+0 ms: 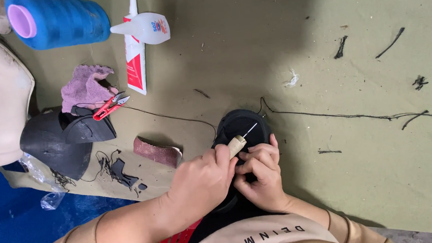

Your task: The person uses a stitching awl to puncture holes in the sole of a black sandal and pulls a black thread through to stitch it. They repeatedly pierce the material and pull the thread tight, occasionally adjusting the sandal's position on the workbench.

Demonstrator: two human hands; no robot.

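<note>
My left hand (pixel 199 184) grips a wooden-handled awl (pixel 237 144) whose thin metal point lies over a black shoe (pixel 242 123). My right hand (pixel 261 175) presses on the black shoe just beside the awl, fingers curled on its edge. The two hands touch each other at the fingertips. A long black thread (pixel 330 115) runs from the shoe to the right across the olive mat. The lower part of the shoe is hidden under my hands.
At the upper left lie a blue thread cone (pixel 59 19), a glue bottle (pixel 143 28) on its red-and-white card, a pink rag (pixel 85 87), red snips (pixel 109 106), black sole pieces (pixel 58 139) and a sandpaper strip (pixel 157 151). Thread scraps (pixel 390 42) dot the mat's right side.
</note>
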